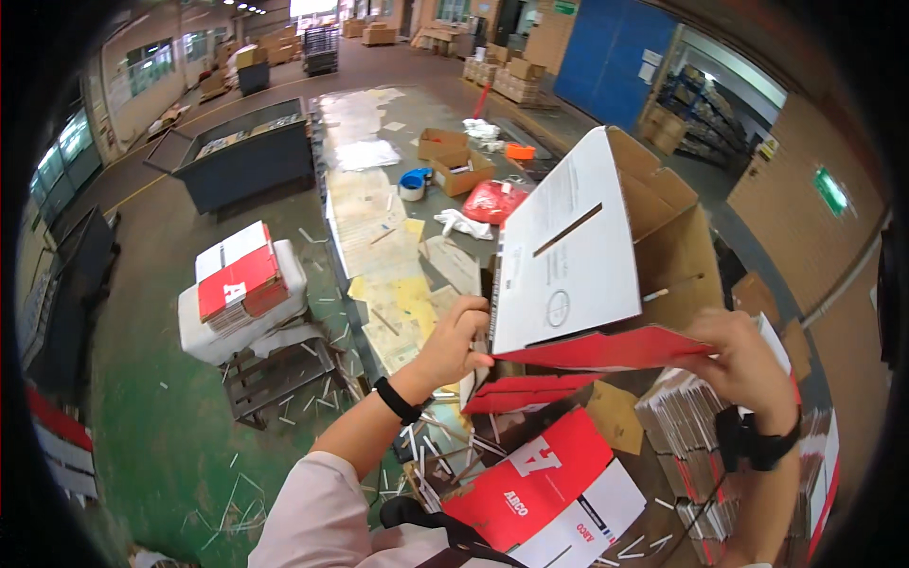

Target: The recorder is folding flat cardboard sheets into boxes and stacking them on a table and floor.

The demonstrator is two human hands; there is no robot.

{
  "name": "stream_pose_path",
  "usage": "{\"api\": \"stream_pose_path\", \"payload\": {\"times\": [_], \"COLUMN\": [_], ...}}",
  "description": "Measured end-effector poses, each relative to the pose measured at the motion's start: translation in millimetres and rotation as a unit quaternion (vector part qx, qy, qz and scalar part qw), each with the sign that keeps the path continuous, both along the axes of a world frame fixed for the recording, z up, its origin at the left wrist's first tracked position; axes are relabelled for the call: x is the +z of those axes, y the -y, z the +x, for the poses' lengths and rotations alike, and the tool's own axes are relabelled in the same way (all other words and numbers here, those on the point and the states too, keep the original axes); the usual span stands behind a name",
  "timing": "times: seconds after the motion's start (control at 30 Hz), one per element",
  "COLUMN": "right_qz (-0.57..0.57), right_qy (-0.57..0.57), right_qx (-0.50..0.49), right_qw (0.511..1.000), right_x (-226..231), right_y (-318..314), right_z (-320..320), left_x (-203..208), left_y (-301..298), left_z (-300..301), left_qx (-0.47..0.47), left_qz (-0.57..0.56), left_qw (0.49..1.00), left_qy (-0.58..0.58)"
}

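Note:
Both hands hold a partly unfolded cardboard box (pixel 568 256), white and red outside and brown inside, tilted above the worktable. My left hand (pixel 454 346) pinches its left edge near the lower corner. At the right end of a red flap, my right hand (pixel 743 360) is closed on the board edge, with some fingers hidden. The white panel has a long slot, and the brown inside opens to the right. Below the box lies a flat red and white carton (pixel 559 473). Right of it, under my right forearm, stand stacked folded cartons (pixel 686 431).
Paper-covered worktable (pixel 379 237) carries blue tape (pixel 414 180), small cardboard boxes (pixel 459 170), a red plastic bag (pixel 492 202) and white gloves (pixel 464 224). Folded cartons (pixel 241 279) rest on a padded stool at left. A dark metal bin (pixel 246 166) stands behind. White strips litter the floor.

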State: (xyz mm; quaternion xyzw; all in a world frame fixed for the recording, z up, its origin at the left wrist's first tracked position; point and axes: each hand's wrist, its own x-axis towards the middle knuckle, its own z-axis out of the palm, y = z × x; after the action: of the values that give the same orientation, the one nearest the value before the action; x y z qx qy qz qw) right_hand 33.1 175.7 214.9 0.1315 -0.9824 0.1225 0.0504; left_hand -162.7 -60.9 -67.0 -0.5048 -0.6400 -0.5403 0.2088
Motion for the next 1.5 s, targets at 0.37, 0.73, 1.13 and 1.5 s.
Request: {"api": "stream_pose_path", "payload": {"times": [0.37, 0.73, 1.13, 1.5], "right_qz": [0.025, -0.192, -0.242, 0.103], "right_qy": [0.008, -0.099, -0.412, -0.329], "right_qx": [0.026, -0.669, -0.642, -0.363], "right_qw": [0.999, 0.712, 0.600, 0.865], "right_x": [-47.1, -477.7, -319.2, -194.1], "right_y": [9.4, -26.8, 36.2, 65.3], "right_z": [-53.3, 308.7, 289.1, 261.4], "left_x": [8.1, -145.4, -83.3, 72.0], "left_y": [-4.5, -76.9, -67.0, -71.7], "left_z": [32.8, 165.5, 164.9, 181.9], "left_qx": [0.153, -0.090, -0.308, -0.768], "left_qz": [0.130, -0.513, -0.246, -0.052], "left_qw": [0.978, 0.832, 0.786, 0.609], "left_qy": [-0.056, 0.190, 0.476, 0.189]}}
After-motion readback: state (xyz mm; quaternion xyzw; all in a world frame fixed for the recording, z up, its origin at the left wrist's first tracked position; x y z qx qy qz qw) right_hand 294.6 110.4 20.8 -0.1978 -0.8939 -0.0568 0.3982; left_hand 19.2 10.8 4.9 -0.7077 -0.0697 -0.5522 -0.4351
